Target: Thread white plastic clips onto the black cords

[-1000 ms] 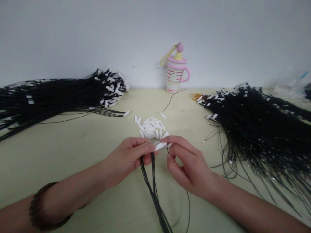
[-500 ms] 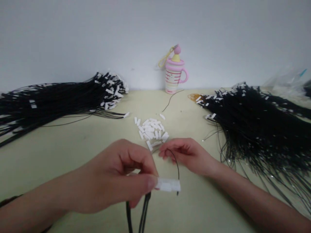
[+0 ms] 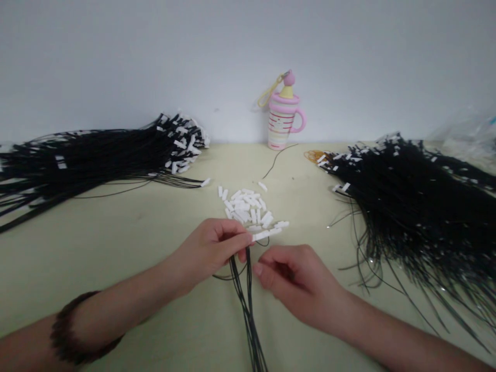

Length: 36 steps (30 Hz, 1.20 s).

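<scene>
My left hand (image 3: 215, 250) is closed, pinching a white plastic connector (image 3: 268, 235) between thumb and fingers. The connector sticks out to the right of the fingertips. Several black wires (image 3: 248, 307) hang from beneath that hand toward the front edge of the view, and a thin one curls below the connector. Just to the lower right is my right hand (image 3: 300, 281), its fingers curled together close to the hanging wires; what lies between its fingertips is hidden. Behind both hands lies a small pile of loose white connectors (image 3: 243, 204).
A thick bundle of black wires with white ends (image 3: 112, 155) lies at left. Another heap of black wires (image 3: 418, 201) spreads across the right. By the wall stand a pink striped cup (image 3: 279, 121) and, in front of it, a stray wire (image 3: 274, 163). Clear plastic (image 3: 470, 137) lies far right.
My left hand has moved away from the camera, taking the connector and wires back toward the pile. My right hand has come nearer and now sits below the connector, beside the hanging wires.
</scene>
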Motion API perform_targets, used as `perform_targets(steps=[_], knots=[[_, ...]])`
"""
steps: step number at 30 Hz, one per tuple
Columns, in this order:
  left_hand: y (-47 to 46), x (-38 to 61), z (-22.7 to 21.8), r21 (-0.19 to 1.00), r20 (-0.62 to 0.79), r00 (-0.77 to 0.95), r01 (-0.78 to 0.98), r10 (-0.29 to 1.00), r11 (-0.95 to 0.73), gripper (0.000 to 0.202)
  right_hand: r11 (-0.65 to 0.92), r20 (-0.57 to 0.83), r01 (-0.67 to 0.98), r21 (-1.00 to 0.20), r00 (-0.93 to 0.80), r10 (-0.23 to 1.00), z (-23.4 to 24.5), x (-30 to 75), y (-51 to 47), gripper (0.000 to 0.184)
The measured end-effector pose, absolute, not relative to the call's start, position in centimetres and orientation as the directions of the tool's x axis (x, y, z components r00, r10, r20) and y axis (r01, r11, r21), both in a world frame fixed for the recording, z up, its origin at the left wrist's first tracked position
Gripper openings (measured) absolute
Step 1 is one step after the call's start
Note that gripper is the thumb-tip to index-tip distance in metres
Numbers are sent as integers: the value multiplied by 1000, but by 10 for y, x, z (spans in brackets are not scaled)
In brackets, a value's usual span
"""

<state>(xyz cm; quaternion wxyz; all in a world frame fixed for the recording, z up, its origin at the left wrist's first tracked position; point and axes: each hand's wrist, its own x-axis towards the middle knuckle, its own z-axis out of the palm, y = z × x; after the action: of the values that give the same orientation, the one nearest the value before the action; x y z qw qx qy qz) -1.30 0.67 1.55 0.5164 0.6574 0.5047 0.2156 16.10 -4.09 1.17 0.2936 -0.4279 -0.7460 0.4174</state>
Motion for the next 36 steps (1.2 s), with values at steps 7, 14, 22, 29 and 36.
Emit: perform_targets(steps=[7,14,22,29,36], knots=[[2,-14,24,900,-135,451,429,882,-81,28,191,38,287,-939,-463,886,-1,162,-33,28],[-2,-14,30,949,-87,481,306,872,-74,23,36,-76,328,-944,-322,944,-6,170,-18,7],[-13,-13,22,920,-299,592,387,748,62,20,165,21,385,-908,-350,936,-8,183,-6,10],[-30,-9,26,869,-414,646,491,642,65,17,370,129,541,-755,-431,893,2,188,-9,12],[-36,-8,20,839,-380,669,540,638,-67,11,537,212,601,-592,-527,823,-5,174,-23,34]])
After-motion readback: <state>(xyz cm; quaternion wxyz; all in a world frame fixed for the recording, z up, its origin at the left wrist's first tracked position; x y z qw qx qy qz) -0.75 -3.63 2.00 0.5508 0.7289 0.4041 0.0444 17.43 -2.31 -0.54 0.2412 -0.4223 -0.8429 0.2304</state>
